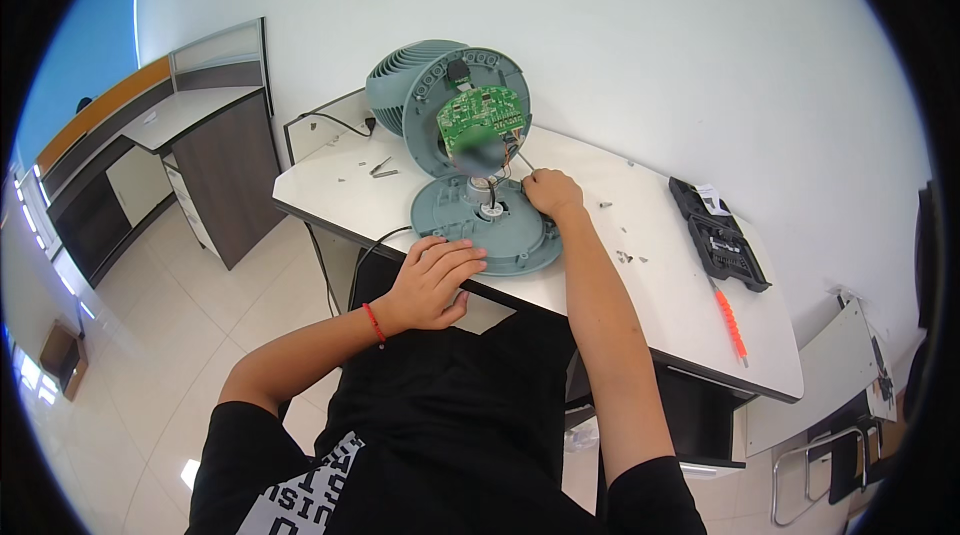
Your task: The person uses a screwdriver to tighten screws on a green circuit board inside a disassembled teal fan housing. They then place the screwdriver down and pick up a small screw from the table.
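Rests left hand [432,280], unclenched, at near edge of round grey-green plastic fan base [508,243], on left part of white table [600,160]; curls right hand [550,193] at its far right, cannot tell if clamped. Could strain thin coloured wires [511,148] by tilting base carelessly.

On my feed a white, dark-edged desk [660,225] carries an opened grey-green fan [427,140] left of centre. To the right I see an open black tool case [725,245], an orange-handled screwdriver [730,323] nearer, small metal pieces [626,257] between, and a black cord [340,122] far left.
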Available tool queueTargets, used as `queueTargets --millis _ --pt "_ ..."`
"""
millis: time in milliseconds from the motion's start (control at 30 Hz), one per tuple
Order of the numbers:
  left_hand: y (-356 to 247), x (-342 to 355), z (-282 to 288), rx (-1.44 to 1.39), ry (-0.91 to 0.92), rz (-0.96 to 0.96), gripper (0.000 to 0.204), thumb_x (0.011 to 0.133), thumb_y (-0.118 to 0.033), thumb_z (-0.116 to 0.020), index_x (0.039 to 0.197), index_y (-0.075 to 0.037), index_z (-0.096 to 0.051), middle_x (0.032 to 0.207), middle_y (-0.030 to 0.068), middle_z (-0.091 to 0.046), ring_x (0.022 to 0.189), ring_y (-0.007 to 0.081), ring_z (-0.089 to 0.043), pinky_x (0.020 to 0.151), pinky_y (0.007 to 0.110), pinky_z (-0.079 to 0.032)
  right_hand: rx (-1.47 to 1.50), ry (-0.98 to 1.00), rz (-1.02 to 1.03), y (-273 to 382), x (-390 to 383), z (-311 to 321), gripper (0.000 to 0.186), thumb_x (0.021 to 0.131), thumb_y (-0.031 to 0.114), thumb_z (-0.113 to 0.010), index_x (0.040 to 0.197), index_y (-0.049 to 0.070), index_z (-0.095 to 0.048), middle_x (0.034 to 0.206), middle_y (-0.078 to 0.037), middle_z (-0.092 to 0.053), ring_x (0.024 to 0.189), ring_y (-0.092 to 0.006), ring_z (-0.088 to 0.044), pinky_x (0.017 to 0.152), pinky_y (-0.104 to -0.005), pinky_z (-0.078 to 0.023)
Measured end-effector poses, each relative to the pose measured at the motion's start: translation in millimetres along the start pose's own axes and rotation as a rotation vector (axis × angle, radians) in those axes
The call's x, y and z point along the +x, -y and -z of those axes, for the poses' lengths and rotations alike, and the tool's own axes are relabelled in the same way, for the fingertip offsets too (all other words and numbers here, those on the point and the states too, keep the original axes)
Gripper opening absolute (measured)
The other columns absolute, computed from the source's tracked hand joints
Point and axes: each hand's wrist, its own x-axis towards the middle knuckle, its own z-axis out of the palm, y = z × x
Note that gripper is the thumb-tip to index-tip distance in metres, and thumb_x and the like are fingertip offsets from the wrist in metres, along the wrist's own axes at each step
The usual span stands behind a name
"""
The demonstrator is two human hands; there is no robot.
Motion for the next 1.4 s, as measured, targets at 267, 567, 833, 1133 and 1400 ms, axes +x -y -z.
queueTargets --millis 267,567,833,1133,1400 --pt "1.4 -0.6 -0.7 0.007 0.005 -0.009 0.055 0.073 -0.015 -0.067 0.126 -0.009 -0.058 0.135 0.0065 -0.062 0.127 0.0266 -0.056 0.108 0.046 -0.038 0.006 -0.010 -0.003 0.1 -0.2 -0.7 0.047 0.094 0.040 -0.045 0.115 0.011 -0.075 0.122 -0.016 -0.071 0.113 -0.0353 -0.068 0.097 -0.0468 -0.054" --pt "1.6 -1.5 -0.9 0.005 0.007 -0.007 0.055 0.073 -0.015 -0.067 0.127 -0.009 -0.058 0.135 0.0066 -0.062 0.127 0.0265 -0.056 0.108 0.046 -0.038 0.003 -0.006 -0.001 0.8 -0.6 0.0 0.047 0.094 0.040 -0.045 0.115 0.012 -0.075 0.122 -0.016 -0.071 0.113 -0.0352 -0.067 0.097 -0.0468 -0.054" --pt "0.3 -0.4 -0.1 0.001 0.003 0.002 0.054 0.074 -0.014 -0.065 0.127 -0.008 -0.059 0.136 0.0046 -0.061 0.129 0.0233 -0.054 0.110 0.045 -0.037 0.002 -0.017 -0.002 0.0 -1.1 -0.6 0.046 0.094 0.041 -0.046 0.116 0.012 -0.075 0.122 -0.015 -0.071 0.113 -0.0350 -0.068 0.097 -0.0463 -0.054" --pt "0.3 0.2 -0.3 0.013 0.005 -0.007 0.053 0.073 -0.015 -0.067 0.125 -0.008 -0.059 0.135 0.0064 -0.062 0.127 0.0260 -0.056 0.108 0.046 -0.037 0.010 -0.010 0.003 -0.5 -0.7 -0.4 0.046 0.094 0.041 -0.046 0.115 0.012 -0.075 0.122 -0.015 -0.071 0.112 -0.0349 -0.068 0.096 -0.0463 -0.054" --pt "-0.4 0.6 -0.1 0.017 0.022 0.002 0.052 0.073 -0.015 -0.067 0.124 -0.009 -0.059 0.135 0.0068 -0.063 0.126 0.0260 -0.056 0.109 0.046 -0.036 0.024 -0.011 -0.008 -0.4 -1.8 -0.5 0.046 0.095 0.040 -0.046 0.116 0.011 -0.075 0.123 -0.015 -0.071 0.113 -0.0346 -0.067 0.097 -0.0464 -0.053"
